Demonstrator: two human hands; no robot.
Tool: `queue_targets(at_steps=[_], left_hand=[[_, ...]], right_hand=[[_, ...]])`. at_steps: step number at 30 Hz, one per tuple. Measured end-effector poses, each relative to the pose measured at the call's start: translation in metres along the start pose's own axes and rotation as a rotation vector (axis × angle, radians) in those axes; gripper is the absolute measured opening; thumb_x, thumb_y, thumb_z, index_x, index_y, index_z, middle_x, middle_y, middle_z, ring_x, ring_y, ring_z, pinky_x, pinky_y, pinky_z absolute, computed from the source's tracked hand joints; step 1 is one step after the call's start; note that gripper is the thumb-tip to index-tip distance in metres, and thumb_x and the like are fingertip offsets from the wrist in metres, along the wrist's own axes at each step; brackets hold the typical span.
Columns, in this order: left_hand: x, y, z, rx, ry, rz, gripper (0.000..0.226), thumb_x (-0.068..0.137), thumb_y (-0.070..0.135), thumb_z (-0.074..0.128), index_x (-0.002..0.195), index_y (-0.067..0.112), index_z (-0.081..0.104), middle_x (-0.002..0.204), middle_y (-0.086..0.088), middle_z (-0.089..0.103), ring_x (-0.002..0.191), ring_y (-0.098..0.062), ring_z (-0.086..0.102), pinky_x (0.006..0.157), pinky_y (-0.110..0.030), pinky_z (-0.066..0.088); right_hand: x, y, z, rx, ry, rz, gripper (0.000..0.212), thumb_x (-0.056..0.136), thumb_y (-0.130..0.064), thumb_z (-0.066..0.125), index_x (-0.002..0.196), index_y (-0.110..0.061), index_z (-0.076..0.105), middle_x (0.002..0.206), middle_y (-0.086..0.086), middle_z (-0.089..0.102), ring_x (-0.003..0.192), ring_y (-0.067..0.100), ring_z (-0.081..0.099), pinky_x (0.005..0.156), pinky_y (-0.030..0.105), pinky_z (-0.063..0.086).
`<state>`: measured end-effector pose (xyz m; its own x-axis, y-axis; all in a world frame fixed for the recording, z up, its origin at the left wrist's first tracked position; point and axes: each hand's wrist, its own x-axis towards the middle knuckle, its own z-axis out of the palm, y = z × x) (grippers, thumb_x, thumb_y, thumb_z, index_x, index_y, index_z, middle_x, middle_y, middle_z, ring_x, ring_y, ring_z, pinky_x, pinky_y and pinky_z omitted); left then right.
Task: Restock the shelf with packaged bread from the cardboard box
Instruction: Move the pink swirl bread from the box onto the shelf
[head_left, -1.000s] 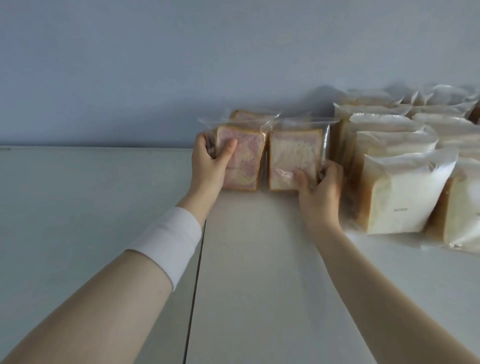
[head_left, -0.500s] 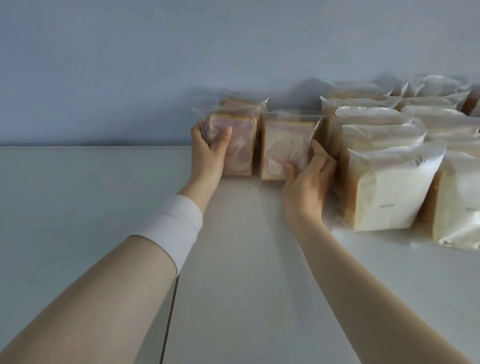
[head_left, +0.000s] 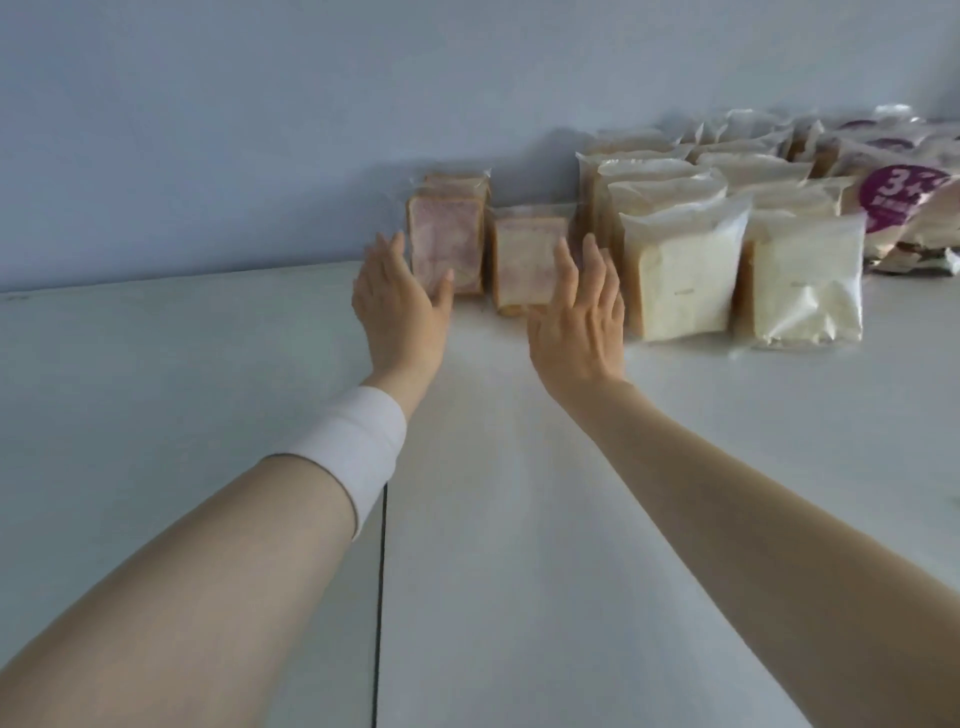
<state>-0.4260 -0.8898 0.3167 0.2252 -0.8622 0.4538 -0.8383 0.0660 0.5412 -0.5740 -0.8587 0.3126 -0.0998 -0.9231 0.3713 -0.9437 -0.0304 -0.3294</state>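
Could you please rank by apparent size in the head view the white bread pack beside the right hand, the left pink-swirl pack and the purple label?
1. white bread pack
2. left pink-swirl pack, farther back
3. purple label

Bread packs stand at the back of a shelf (head_left: 519, 545), near the wall (head_left: 311, 130).
I see the left pack (head_left: 454, 234) with another pack (head_left: 457, 181) behind it, and the right pack (head_left: 524, 254) just beside it. Rows of bagged loaves (head_left: 680, 275) stand to their right, running front to back. The left hand (head_left: 400, 306) lies before the left pack, and the right hand (head_left: 576, 322) lies before the right pack and the nearest loaf.
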Motion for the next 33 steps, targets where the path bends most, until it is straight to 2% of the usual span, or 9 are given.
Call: queue_targets(at_steps=[2, 4, 6, 9, 15, 21, 27, 31, 33], left_hand=[[-0.023, 0.01, -0.011, 0.113, -0.144, 0.235, 0.056, 0.09, 0.029, 0.053, 0.138, 0.007, 0.034, 0.146, -0.015, 0.035, 0.136, -0.03, 0.03, 0.108, -0.041, 0.023], [-0.047, 0.024, -0.021, 0.235, -0.308, 0.451, 0.053, 0.09, 0.028, 0.053, 0.136, 0.006, 0.037, 0.141, -0.015, 0.04, 0.132, -0.031, 0.035, 0.105, -0.041, 0.027], [-0.072, 0.047, -0.029, 0.345, -0.448, 0.575, 0.052, 0.09, 0.029, 0.051, 0.135, 0.007, 0.037, 0.14, -0.014, 0.041, 0.131, -0.031, 0.035, 0.105, -0.041, 0.027], [-0.115, 0.095, -0.036, 0.478, -0.583, 0.675, 0.044, 0.091, 0.025, 0.048, 0.131, 0.009, 0.041, 0.137, -0.014, 0.044, 0.13, -0.03, 0.036, 0.105, -0.038, 0.025], [-0.228, 0.235, -0.025, 0.506, -0.666, 0.915, 0.034, 0.091, 0.014, 0.041, 0.124, 0.008, 0.043, 0.13, -0.016, 0.047, 0.121, -0.033, 0.042, 0.1, -0.041, 0.029], [-0.401, 0.367, 0.021, 0.371, -0.812, 1.231, 0.041, 0.093, 0.032, 0.045, 0.127, 0.008, 0.043, 0.131, -0.016, 0.051, 0.122, -0.033, 0.046, 0.098, -0.041, 0.034], [-0.548, 0.421, 0.089, 0.384, -1.019, 1.447, 0.031, 0.092, 0.026, 0.045, 0.119, 0.009, 0.046, 0.124, -0.015, 0.055, 0.117, -0.034, 0.048, 0.096, -0.042, 0.035], [-0.603, 0.442, 0.154, 0.42, -1.154, 1.52, 0.031, 0.095, 0.026, 0.042, 0.121, 0.01, 0.045, 0.126, -0.014, 0.053, 0.117, -0.033, 0.047, 0.096, -0.043, 0.035], [-0.62, 0.453, 0.195, 0.44, -1.224, 1.535, 0.032, 0.094, 0.029, 0.042, 0.121, 0.011, 0.045, 0.125, -0.013, 0.053, 0.116, -0.032, 0.048, 0.095, -0.043, 0.036]], right_hand=[[-0.026, 0.008, -0.015, -0.137, -0.059, -0.029, 0.057, 0.096, -0.026, 0.042, 0.146, -0.012, 0.018, 0.155, 0.015, 0.011, 0.144, 0.033, 0.005, 0.118, 0.042, 0.008], [-0.054, 0.02, -0.034, -0.211, -0.121, 0.002, 0.053, 0.096, -0.028, 0.041, 0.143, -0.01, 0.024, 0.153, 0.014, 0.018, 0.143, 0.032, 0.009, 0.117, 0.042, 0.012], [-0.085, 0.038, -0.058, -0.25, -0.19, 0.064, 0.051, 0.096, -0.029, 0.041, 0.142, -0.008, 0.028, 0.15, 0.014, 0.024, 0.143, 0.032, 0.013, 0.115, 0.042, 0.016], [-0.136, 0.079, -0.104, -0.297, -0.278, 0.198, 0.049, 0.096, -0.029, 0.042, 0.139, -0.007, 0.033, 0.146, 0.016, 0.031, 0.14, 0.031, 0.02, 0.114, 0.042, 0.021], [-0.242, 0.194, -0.2, -0.43, -0.39, 0.454, 0.046, 0.096, -0.031, 0.041, 0.136, -0.009, 0.038, 0.14, 0.015, 0.04, 0.131, 0.032, 0.034, 0.106, 0.043, 0.03], [-0.389, 0.335, -0.27, -0.451, -0.45, 0.734, 0.043, 0.093, -0.023, 0.042, 0.134, -0.008, 0.039, 0.136, 0.018, 0.042, 0.128, 0.036, 0.036, 0.106, 0.049, 0.031], [-0.532, 0.445, -0.287, -0.451, -0.549, 1.064, 0.036, 0.094, -0.027, 0.041, 0.126, -0.012, 0.048, 0.129, 0.013, 0.05, 0.121, 0.032, 0.044, 0.099, 0.045, 0.036], [-0.578, 0.507, -0.267, -0.408, -0.623, 1.168, 0.033, 0.093, -0.021, 0.035, 0.121, -0.01, 0.051, 0.13, 0.015, 0.05, 0.128, 0.034, 0.039, 0.104, 0.044, 0.031], [-0.588, 0.537, -0.251, -0.383, -0.675, 1.199, 0.034, 0.093, -0.021, 0.035, 0.122, -0.01, 0.05, 0.129, 0.015, 0.05, 0.125, 0.034, 0.041, 0.102, 0.045, 0.034]])
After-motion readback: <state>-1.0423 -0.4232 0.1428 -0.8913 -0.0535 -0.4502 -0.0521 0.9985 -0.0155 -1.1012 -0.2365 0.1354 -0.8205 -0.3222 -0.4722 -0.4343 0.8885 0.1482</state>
